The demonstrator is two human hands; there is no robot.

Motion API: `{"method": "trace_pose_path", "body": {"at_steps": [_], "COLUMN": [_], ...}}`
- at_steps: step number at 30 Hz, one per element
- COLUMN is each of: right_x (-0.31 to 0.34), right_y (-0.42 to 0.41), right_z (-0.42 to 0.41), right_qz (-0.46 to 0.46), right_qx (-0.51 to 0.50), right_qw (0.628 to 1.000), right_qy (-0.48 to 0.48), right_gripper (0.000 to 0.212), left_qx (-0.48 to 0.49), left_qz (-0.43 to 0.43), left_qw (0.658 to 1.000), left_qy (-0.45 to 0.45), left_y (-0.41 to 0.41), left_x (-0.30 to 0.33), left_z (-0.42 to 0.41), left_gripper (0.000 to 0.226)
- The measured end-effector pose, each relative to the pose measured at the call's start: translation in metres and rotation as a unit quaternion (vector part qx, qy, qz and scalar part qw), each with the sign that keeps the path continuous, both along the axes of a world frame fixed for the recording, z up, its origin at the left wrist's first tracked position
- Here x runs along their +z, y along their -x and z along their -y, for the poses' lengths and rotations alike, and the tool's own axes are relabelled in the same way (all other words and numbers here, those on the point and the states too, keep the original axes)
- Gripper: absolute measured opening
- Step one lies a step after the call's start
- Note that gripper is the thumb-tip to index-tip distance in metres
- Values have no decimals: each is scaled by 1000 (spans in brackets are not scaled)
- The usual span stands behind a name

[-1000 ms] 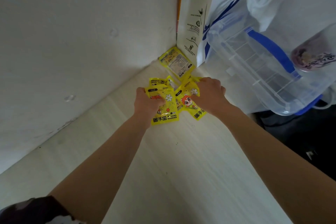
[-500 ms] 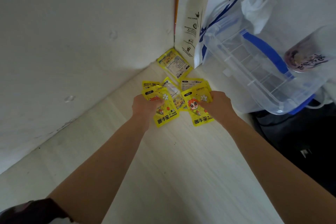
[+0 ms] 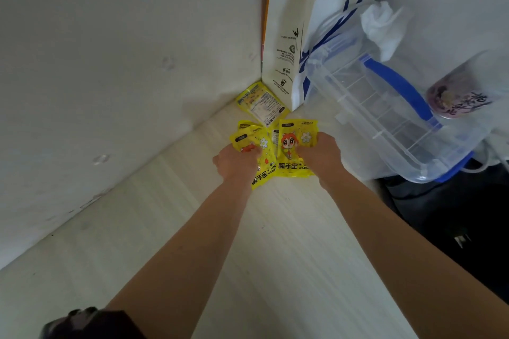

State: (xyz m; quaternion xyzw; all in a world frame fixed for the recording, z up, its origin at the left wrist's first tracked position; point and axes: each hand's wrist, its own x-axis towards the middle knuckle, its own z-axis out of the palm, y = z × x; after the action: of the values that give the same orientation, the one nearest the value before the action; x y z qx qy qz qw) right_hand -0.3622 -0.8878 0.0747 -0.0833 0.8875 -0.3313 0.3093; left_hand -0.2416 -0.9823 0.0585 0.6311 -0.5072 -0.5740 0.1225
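Note:
Several yellow hand-warmer packets lie in the corner of a pale wooden surface (image 3: pixel 248 242). My left hand (image 3: pixel 237 161) grips one packet (image 3: pixel 260 172) by its left side, its lower edge sticking out below my fingers. My right hand (image 3: pixel 321 155) holds a second packet (image 3: pixel 292 146), printed with a red-haired cartoon figure, by its right edge, face up and overlapping the first. More yellow packets lie partly hidden under these two. One packet (image 3: pixel 261 104) lies face down against the wall corner, its label side up.
A white paper coffee bag (image 3: pixel 316 30) stands in the corner. A clear plastic box with a blue handle (image 3: pixel 385 124) lies tilted to the right, tissue (image 3: pixel 382 27) above it. A plastic drink cup (image 3: pixel 462 93) sits at far right. Dark items lie below at the right.
Both hands drew the packets closer together. The right hand's cartoon packet turned upright and now overlaps the left hand's packet. The view shifted slightly downward.

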Motion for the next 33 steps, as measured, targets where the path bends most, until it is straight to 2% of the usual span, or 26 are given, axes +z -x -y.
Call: {"method": "trace_pose_path", "body": {"at_steps": [4, 8, 13, 16, 19, 22, 24, 26, 30, 33], "right_x": [1, -1, 0, 3, 5, 10, 14, 17, 22, 16], "right_y": [-3, -3, -3, -2, -2, -4, -6, -7, -4, 1], "right_z": [9, 14, 6, 0, 0, 10, 24, 42, 76, 92], "right_qz": [13, 46, 166, 183, 131, 34, -31, -81, -113, -137], "right_qx": [-11, -12, -49, -51, -21, 57, 114, 157, 201, 247], "right_qw": [1000, 999, 983, 978, 986, 993, 991, 982, 971, 959], "right_qy": [0, 7, 68, 89, 102, 93, 70, 66, 69, 30], "right_gripper": [27, 32, 22, 22, 22, 10, 21, 22, 27, 31], "left_qx": [27, 45, 42, 49, 59, 64, 64, 58, 41, 31], "left_qz": [-50, -91, -86, -82, -80, -85, -92, -99, -105, -106], "left_qw": [998, 991, 990, 991, 991, 991, 990, 990, 990, 990], "left_qy": [-37, -90, -106, -95, -85, -85, -84, -84, -90, -87], "left_y": [10, 11, -2, -17, -34, -48, -54, -59, -65, -68], "left_x": [6, 10, 11, 11, 11, 10, 8, 7, 5, 4], "left_z": [-1, 1, 4, 10, 23, 35, 39, 42, 48, 53], "left_gripper": [19, 22, 23, 20, 17, 17, 18, 19, 26, 25]}}
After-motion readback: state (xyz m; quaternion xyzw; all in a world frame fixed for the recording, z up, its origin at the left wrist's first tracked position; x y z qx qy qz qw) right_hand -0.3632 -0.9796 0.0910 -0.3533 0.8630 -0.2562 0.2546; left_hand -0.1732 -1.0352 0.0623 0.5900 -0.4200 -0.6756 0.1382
